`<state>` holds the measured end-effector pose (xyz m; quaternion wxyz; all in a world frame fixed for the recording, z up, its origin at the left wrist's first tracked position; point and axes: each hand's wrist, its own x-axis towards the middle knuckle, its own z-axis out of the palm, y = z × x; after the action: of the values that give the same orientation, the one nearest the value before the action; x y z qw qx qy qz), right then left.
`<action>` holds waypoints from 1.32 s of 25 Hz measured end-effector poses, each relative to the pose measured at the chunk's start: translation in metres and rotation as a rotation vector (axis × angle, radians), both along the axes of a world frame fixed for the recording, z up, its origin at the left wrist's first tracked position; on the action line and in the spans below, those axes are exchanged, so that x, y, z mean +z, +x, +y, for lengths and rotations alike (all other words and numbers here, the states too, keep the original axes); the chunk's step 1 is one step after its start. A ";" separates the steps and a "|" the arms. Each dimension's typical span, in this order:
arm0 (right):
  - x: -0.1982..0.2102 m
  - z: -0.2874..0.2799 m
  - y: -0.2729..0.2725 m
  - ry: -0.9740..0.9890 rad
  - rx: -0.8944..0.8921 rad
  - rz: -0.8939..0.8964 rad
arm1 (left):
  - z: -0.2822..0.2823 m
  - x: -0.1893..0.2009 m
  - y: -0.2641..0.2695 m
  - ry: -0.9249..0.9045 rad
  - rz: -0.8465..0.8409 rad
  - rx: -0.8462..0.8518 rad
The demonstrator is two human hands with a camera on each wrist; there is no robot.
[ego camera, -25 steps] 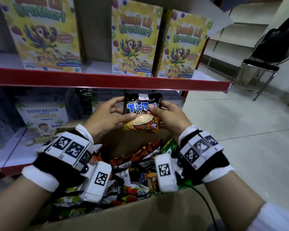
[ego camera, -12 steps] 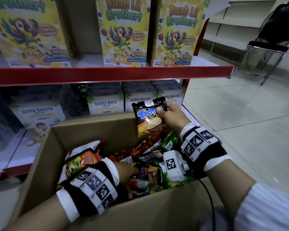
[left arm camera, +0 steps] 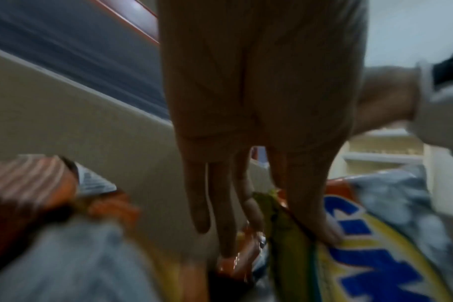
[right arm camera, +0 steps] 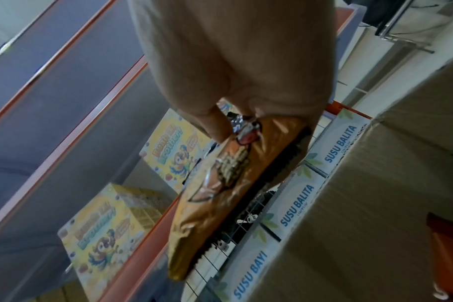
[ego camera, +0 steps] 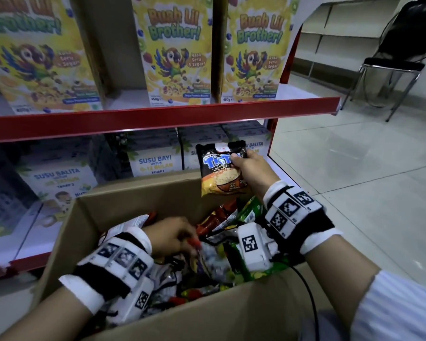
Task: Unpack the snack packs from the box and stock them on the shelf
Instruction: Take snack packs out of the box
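The snack pack (ego camera: 221, 168) is glossy plastic film, crinkled and catching light. The box (ego camera: 138, 195) is matt brown corrugated cardboard. The cereal cartons (ego camera: 175, 52) are smooth printed paperboard with a slight sheen. The shelf edge (ego camera: 158, 116) looks like painted red metal. The floor (ego camera: 354, 168) is smooth pale tile.

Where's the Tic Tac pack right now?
Head view, right of centre: the Tic Tac pack is gripped by the right hand above the box's far wall.
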<state>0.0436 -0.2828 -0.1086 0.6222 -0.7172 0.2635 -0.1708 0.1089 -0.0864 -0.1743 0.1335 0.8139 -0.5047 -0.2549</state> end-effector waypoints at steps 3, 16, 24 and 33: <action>0.011 -0.002 -0.007 0.296 -0.009 -0.136 | 0.015 0.034 0.022 -0.335 0.346 0.394; 0.025 0.029 -0.014 0.438 0.160 -0.421 | 0.012 0.088 0.012 -1.167 0.746 0.842; 0.022 0.045 -0.005 0.429 0.174 -0.463 | 0.018 0.079 0.011 -0.861 0.700 0.650; 0.023 0.029 -0.010 0.383 -0.045 -0.402 | 0.046 0.024 0.021 0.520 0.040 0.045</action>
<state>0.0339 -0.2542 -0.0852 0.7823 -0.5320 0.1781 -0.2707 0.1300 -0.0406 -0.1506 -0.0645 0.8267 -0.4011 -0.3893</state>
